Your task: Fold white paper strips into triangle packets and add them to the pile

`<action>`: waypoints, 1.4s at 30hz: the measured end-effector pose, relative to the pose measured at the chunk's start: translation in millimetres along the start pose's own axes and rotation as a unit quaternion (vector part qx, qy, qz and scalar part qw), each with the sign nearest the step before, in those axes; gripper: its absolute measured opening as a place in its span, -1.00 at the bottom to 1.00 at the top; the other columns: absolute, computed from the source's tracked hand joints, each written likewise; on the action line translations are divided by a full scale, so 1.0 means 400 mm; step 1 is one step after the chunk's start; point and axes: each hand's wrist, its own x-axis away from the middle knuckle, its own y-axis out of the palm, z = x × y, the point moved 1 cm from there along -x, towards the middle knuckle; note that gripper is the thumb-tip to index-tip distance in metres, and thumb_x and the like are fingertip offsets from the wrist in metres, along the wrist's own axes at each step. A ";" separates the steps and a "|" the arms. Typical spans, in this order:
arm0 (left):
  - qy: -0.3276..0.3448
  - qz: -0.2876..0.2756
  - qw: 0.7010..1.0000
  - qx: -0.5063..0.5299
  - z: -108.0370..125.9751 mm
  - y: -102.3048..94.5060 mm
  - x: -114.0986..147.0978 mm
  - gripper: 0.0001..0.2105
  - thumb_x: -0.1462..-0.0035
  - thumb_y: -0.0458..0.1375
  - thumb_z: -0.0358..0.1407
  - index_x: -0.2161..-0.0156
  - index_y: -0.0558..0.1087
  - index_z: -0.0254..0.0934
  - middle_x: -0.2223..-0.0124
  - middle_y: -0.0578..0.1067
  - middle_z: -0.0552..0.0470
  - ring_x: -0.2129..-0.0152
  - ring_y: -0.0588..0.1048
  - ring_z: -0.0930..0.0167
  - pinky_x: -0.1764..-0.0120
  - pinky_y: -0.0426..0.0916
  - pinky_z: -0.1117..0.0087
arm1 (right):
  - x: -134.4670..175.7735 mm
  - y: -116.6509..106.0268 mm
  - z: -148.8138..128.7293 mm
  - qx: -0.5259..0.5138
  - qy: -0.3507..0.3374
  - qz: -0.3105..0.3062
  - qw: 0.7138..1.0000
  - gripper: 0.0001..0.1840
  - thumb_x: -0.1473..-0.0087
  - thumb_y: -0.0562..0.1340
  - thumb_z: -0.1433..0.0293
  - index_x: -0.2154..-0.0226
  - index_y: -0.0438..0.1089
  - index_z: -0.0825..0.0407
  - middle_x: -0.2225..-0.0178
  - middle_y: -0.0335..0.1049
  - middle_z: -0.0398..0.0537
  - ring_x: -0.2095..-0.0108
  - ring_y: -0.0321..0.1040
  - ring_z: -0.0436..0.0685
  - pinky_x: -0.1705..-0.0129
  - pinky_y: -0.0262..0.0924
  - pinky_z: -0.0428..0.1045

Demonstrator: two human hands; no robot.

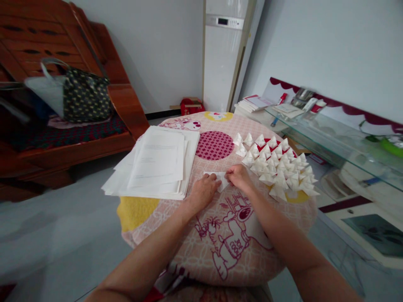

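Note:
A small folded piece of white paper lies on the round table, between my two hands. My left hand rests on its left side, fingers bent and pressing it against the cloth. At its right edge, my right hand pinches the paper between thumb and fingers. To the left is a stack of white paper sheets, the top one with a few printed lines. On the right stand many small pointed folded-paper pieces in close rows, some over a red patch.
A patterned pink tablecloth covers the round table. A glass-topped stand holding papers and metal containers is close on the right. Behind are a tall white air conditioner and a wooden bench with bags.

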 end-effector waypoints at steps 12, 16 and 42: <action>0.002 0.000 1.000 -0.003 -0.004 0.004 -0.003 -0.69 -0.38 0.04 -0.41 -0.07 0.56 -0.19 -0.05 0.52 -0.13 -0.03 0.48 0.16 0.10 0.52 0.25 | -0.033 0.012 -0.048 0.075 0.093 -0.098 0.988 -0.76 -0.06 0.25 0.52 0.59 0.38 0.01 0.67 0.36 -0.12 0.65 0.32 0.02 0.59 0.17 -0.10; 0.004 0.012 1.000 0.001 -0.006 0.009 -0.004 -0.69 -0.37 0.02 -0.43 -0.06 0.56 -0.19 -0.04 0.52 -0.15 -0.01 0.48 0.16 0.14 0.51 0.25 | -0.030 -0.009 -0.020 0.066 0.087 -0.071 0.991 -0.74 -0.03 0.26 0.53 0.63 0.35 0.01 0.73 0.34 -0.14 0.70 0.27 0.00 0.65 0.10 -0.12; -0.138 0.076 0.975 0.156 -0.097 0.005 -0.083 -0.80 -0.21 0.19 -0.46 0.09 0.60 -0.35 0.10 0.63 -0.10 0.17 0.59 0.35 0.02 0.43 0.37 | 0.006 0.036 -0.011 0.136 -0.044 0.036 0.989 -0.85 0.05 0.45 0.41 0.54 0.49 -0.02 0.49 0.51 -0.08 0.45 0.40 0.08 0.39 0.13 -0.04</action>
